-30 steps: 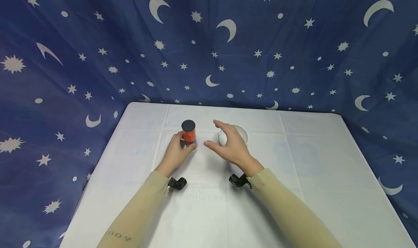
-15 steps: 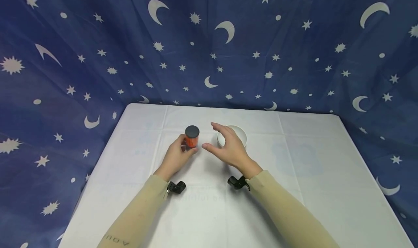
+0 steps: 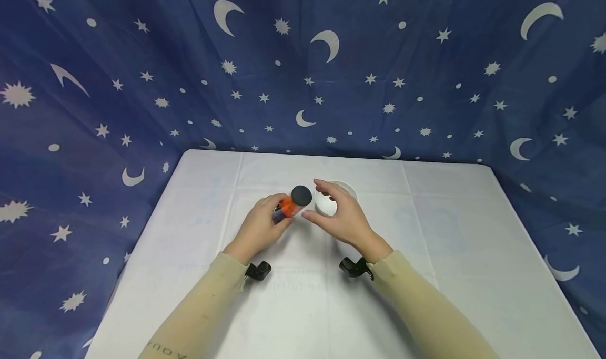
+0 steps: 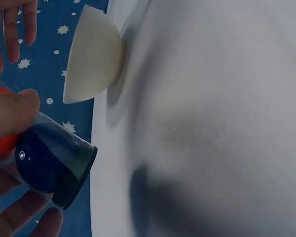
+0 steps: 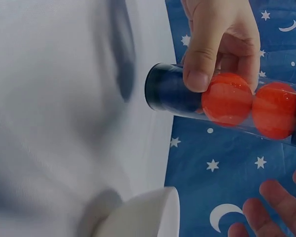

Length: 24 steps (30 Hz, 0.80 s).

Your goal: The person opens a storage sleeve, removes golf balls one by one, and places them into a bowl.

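Left hand pinches clear plastic tube (2 orange balls, 1 dark-blue ball), tilted aloft near round white bowl; right hand loose and empty; firm mid-tube hold, off round black cap, should steady it.

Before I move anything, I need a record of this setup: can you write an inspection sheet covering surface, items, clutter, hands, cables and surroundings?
Surface: white-covered table, with visible creases.
Items: clear tube, tilted and raised off the table, with two orange balls and a dark blue ball inside; white bowl upright on the table.
Clutter: nothing seen.
Hands: left hand grips the tube; right hand holds nothing, near the tube's capped end.
Cables: nothing seen; black wrist devices worn.
Surroundings: blue curtain with white stars and moons.
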### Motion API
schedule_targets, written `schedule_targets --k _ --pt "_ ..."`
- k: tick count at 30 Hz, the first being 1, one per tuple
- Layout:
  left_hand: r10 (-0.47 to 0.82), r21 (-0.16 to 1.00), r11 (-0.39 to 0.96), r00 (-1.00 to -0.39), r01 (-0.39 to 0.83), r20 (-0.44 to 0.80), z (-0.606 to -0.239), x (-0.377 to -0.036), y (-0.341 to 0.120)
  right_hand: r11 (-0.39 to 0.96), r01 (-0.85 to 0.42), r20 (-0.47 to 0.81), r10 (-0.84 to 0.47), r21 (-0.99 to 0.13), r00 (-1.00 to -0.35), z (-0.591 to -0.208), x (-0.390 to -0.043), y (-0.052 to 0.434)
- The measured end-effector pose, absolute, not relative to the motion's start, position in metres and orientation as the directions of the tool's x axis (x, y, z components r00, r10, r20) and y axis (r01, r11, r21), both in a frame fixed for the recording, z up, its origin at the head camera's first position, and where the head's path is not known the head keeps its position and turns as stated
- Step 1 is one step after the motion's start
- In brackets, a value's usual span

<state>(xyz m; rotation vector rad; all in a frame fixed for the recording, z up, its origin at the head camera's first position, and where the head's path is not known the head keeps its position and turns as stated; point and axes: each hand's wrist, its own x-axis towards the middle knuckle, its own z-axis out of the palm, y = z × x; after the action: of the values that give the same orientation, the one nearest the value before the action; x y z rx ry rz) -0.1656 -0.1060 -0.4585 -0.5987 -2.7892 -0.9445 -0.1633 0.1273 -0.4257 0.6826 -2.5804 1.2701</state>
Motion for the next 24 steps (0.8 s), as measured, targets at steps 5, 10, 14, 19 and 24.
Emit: schedule_targets --k 5,10,14,19,24 --pt "0.36 0.521 0.73 -0.896 0.444 0.259 -0.453 -0.163 -0.101 0.53 -0.509 0.393 -0.324 -0.678 -0.86 -0.424 -0.162 0.133" --pt "0.398 0.503 0.72 -0.879 0.477 0.264 -0.451 -0.162 -0.099 0.531 -0.533 0.408 -0.342 -0.66 -0.846 -0.424 -0.162 0.135" --pt "0.428 0.477 0.71 -0.855 0.518 0.293 -0.45 -0.16 -0.1 0.523 -0.562 0.443 -0.346 -0.64 -0.827 -0.425 -0.162 0.134" --pt "0.434 0.455 0.713 -0.845 0.534 0.312 -0.448 -0.159 -0.103 0.497 -0.568 0.447 -0.351 -0.656 -0.823 -0.425 -0.163 0.133" --pt "0.421 0.456 0.716 -0.848 0.528 0.321 -0.445 -0.157 -0.11 0.477 -0.516 0.368 -0.373 -0.712 -0.852 -0.424 -0.163 0.132"
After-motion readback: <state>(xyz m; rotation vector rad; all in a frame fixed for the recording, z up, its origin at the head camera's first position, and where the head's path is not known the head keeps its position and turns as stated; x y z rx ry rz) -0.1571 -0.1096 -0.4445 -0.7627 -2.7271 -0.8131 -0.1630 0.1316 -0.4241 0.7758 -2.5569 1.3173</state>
